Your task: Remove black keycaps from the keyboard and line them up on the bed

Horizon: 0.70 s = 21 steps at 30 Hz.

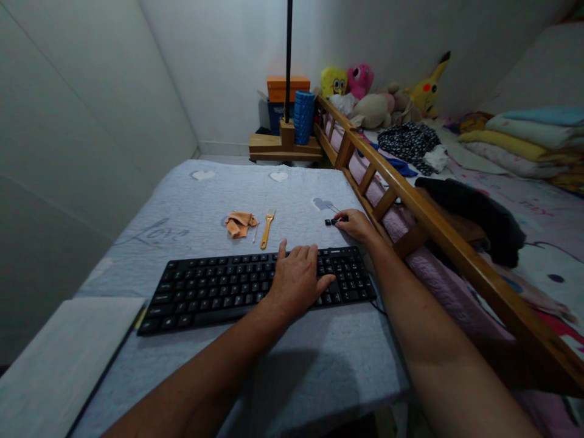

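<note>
A black keyboard (214, 283) lies at a slight slant on the cloth-covered table. My left hand (295, 278) rests flat over its right-middle keys, fingers stretched out and thumb apart. Beyond the keyboard's far right corner, my right hand (356, 224) is closed in a pinch. Two thin wire prongs of what looks like a keycap puller (334, 208) stick out from it; the rest is hidden by the fingers. Small black keycaps (328, 222) lie on the cloth against those fingertips. Behind the keyboard are a yellow-handled brush (267, 230), a cotton swab (255, 233) and a crumpled orange cloth (239, 224).
A wooden bed rail (410, 198) runs close along the table's right side, beside my right forearm. At the front left lies a flat white item (68, 359). The keyboard's cable (378, 308) leaves at the right. A black pole (288, 61) stands behind the table.
</note>
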Tool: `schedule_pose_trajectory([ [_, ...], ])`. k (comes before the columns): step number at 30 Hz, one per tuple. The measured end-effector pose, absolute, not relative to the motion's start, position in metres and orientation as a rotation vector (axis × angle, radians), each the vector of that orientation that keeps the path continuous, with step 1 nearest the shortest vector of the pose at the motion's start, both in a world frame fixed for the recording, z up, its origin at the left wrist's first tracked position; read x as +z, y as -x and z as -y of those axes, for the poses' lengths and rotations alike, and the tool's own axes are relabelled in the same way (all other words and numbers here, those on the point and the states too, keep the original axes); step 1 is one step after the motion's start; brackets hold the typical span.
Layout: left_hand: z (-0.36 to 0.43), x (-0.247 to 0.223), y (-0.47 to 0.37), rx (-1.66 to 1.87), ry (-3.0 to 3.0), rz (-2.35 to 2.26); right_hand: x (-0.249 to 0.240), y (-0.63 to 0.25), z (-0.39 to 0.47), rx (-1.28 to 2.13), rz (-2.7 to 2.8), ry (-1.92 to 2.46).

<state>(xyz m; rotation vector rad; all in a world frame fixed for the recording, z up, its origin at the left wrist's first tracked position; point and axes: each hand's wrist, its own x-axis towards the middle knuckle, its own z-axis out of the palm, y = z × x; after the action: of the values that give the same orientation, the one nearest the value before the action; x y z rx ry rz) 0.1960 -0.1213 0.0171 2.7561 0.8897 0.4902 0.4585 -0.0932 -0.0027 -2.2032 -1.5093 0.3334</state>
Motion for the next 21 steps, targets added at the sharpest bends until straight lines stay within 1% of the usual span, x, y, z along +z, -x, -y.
schedule_pose_trajectory([
  [9, 0.121, 0.017, -0.196, 0.465, -2.763, -0.891, 0.0, -0.455, 0.095, 0.344, 1.502, 2.193],
  [13, 0.121, 0.016, -0.196, 0.485, -2.771, -0.876, 0.004, -0.457, 0.1, 0.398, 1.375, 2.109],
  [16, 0.121, 0.014, -0.195, 0.486, -2.775, -0.868, 0.012, -0.463, 0.112, 0.365, 1.194, 2.045],
  [19, 0.121, 0.014, -0.196, 0.488, -2.775, -0.873, 0.026, -0.464, 0.131, 0.387, 0.98, 1.821],
  [21, 0.121, 0.015, -0.196, 0.48, -2.776, -0.877, 0.037, -0.457, 0.148, 0.416, 0.993, 1.637],
])
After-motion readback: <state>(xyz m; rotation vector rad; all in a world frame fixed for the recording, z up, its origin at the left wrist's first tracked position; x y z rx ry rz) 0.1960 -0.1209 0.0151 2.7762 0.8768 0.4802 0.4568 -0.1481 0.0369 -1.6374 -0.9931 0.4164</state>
